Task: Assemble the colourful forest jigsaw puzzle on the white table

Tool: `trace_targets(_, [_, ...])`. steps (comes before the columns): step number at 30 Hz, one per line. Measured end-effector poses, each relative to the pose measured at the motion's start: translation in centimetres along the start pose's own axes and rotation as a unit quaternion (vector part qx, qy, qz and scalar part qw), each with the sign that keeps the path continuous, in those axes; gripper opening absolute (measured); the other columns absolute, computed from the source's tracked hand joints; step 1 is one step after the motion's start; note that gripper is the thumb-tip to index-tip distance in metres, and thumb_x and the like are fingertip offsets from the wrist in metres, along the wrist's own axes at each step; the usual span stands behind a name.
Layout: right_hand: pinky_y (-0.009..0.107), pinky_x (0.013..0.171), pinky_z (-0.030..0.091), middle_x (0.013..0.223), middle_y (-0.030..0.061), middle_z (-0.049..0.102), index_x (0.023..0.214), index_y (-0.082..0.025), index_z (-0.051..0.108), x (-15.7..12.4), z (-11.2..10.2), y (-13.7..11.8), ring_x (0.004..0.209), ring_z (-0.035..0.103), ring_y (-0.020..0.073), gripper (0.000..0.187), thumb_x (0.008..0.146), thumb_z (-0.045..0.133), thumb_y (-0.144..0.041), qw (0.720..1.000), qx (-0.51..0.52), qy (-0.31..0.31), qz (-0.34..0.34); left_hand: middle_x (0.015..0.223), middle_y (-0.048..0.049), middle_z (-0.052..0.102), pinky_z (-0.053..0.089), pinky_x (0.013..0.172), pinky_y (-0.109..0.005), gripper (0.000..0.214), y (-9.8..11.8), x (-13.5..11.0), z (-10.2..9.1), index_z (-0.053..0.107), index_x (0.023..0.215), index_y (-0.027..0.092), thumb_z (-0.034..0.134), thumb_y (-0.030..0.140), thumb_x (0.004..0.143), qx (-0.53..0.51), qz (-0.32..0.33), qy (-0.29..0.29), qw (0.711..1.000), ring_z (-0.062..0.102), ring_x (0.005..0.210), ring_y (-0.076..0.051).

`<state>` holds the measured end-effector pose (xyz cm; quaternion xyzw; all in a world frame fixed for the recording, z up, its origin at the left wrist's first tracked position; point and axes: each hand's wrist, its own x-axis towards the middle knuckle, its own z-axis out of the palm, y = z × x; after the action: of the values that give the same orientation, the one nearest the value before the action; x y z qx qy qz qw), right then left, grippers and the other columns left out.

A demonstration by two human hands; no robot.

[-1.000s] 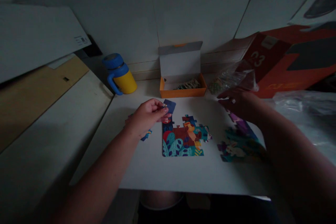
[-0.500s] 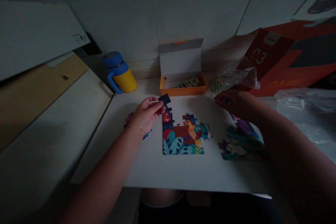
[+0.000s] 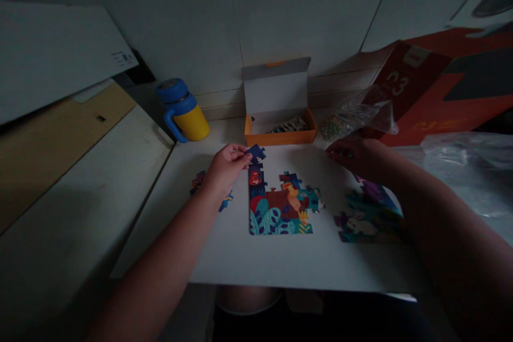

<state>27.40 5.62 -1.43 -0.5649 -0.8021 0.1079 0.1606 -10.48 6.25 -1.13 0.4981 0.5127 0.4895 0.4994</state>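
My left hand [image 3: 231, 163] pinches a dark blue puzzle piece [image 3: 255, 154] between thumb and fingers, just above the upper left corner of a partly joined jigsaw puzzle [image 3: 276, 214] with brown and teal pictures. At the right, my right hand [image 3: 344, 152] is closed, fingertips low over the table in front of a clear plastic bag [image 3: 355, 117]; whatever lies in its fingers is too dark to make out. Under my right forearm, partly hidden, is another joined section with a white rabbit [image 3: 360, 224]. A few joined pieces [image 3: 226, 202] lie partly behind my left wrist.
An open orange box [image 3: 280, 139] with puzzle pieces inside stands against the wall. Left of it is a yellow and blue mug [image 3: 186, 115]. A large red box [image 3: 425, 91] and crumpled clear plastic [image 3: 465, 171] take up the right side; a white board [image 3: 56, 59] juts in at left.
My left hand has turned the blue piece, showing more of its printed face, and brought it slightly right above the puzzle's corner. My right hand has barely moved.
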Motion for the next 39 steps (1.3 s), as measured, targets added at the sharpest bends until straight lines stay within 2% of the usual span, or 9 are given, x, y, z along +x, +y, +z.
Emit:
trace_targets(6, [0.035,0.07,0.055,0.096,0.0125,0.08,0.108,-0.019,0.079,0.0,0.1,-0.2,0.08,0.074,0.0248,0.034,0.098,0.055,-0.04,1.0,0.006,-0.01,0.011,0.079,0.0003,0.073,0.05,0.073,-0.027,0.016,-0.2,2.7,-0.4,0.069,0.092,0.019,0.075,0.009,0.082,0.165,0.057,-0.031,0.984,0.067,0.071,-0.015])
trace_targets(12, [0.035,0.072,0.056,0.097,0.0133,0.08,0.109,-0.018,0.079,-0.1,0.2,-0.1,0.082,0.075,0.0255,0.032,0.099,0.056,-0.038,1.0,0.017,-0.01,0.0,0.074,0.0005,0.071,0.049,0.07,-0.026,0.017,-1.5,4.1,-0.4,0.07,0.088,0.02,0.073,0.004,0.082,0.192,0.069,-0.041,0.978,0.066,0.068,-0.015])
trace_targets(18, [0.035,0.07,0.056,0.094,0.012,0.08,0.109,-0.019,0.08,0.0,-0.1,-0.7,0.08,0.075,0.0255,0.028,0.097,0.059,-0.034,0.999,0.013,-0.018,0.023,0.08,-0.0011,0.07,0.048,0.073,-0.028,0.022,-2.2,4.2,-0.3,0.073,0.091,0.021,0.074,0.001,0.081,0.226,0.088,-0.039,0.969,0.066,0.075,-0.018])
trace_targets(23, [0.037,0.074,0.057,0.095,0.0127,0.08,0.109,-0.018,0.079,0.0,-0.2,-0.6,0.08,0.075,0.0254,0.032,0.099,0.056,-0.038,0.999,0.015,-0.029,0.02,0.086,-0.0027,0.071,0.047,0.078,-0.029,0.03,-1.5,3.2,0.1,0.077,0.093,0.023,0.083,0.002,0.073,0.258,0.111,-0.052,0.958,0.064,0.081,-0.02])
trace_targets(26, [0.039,0.072,0.057,0.092,0.0119,0.08,0.106,-0.02,0.079,0.0,-0.1,-0.5,0.078,0.075,0.0262,0.03,0.098,0.057,-0.038,0.999,0.024,-0.02,0.015,0.097,-0.0046,0.072,0.046,0.079,-0.029,0.031,-0.7,2.6,0.0,0.078,0.093,0.024,0.086,0.004,0.071,0.28,0.138,-0.055,0.948,0.063,0.085,-0.021])
trace_targets(30, [0.04,0.07,0.058,0.093,0.0113,0.08,0.105,-0.024,0.078,-0.1,-0.1,-0.4,0.078,0.075,0.0283,0.026,0.098,0.057,-0.038,1.0,0.021,-0.013,0.005,0.098,-0.0049,0.074,0.046,0.077,-0.028,0.027,1.5,2.0,-1.9,0.081,0.091,0.025,0.087,0.009,0.07,0.318,0.169,-0.069,0.931,0.062,0.083,-0.021])
trace_targets(34, [0.037,0.069,0.057,0.094,0.0103,0.081,0.106,-0.023,0.079,-0.1,0.0,-0.3,0.08,0.076,0.0275,0.027,0.097,0.058,-0.037,1.0,0.012,-0.014,0.017,0.08,-0.004,0.074,0.046,0.067,-0.027,0.013,4.0,0.8,-5.8,0.082,0.078,0.026,0.09,0.021,0.069,0.362,0.119,-0.143,0.913,0.062,0.073,-0.022])
trace_targets(37, [0.035,0.07,0.057,0.095,0.0112,0.081,0.108,-0.021,0.08,-0.1,0.0,-0.3,0.081,0.076,0.0265,0.028,0.097,0.059,-0.036,1.0,0.013,-0.017,0.018,0.075,-0.0029,0.071,0.043,0.059,-0.026,0.019,5.1,-0.6,-8.2,0.083,0.075,0.027,0.096,0.028,0.061,0.401,0.104,-0.192,0.89,0.061,0.066,-0.02])
trace_targets(39, [0.035,0.071,0.057,0.096,0.0115,0.081,0.108,-0.021,0.08,-0.1,0.0,-0.2,0.081,0.076,0.026,0.029,0.097,0.059,-0.036,1.0,0.014,-0.015,0.011,0.075,-0.0026,0.07,0.043,0.056,-0.025,0.024,5.1,-1.3,-9.1,0.084,0.075,0.028,0.098,0.027,0.055,0.419,0.097,-0.211,0.878,0.061,0.064,-0.019])
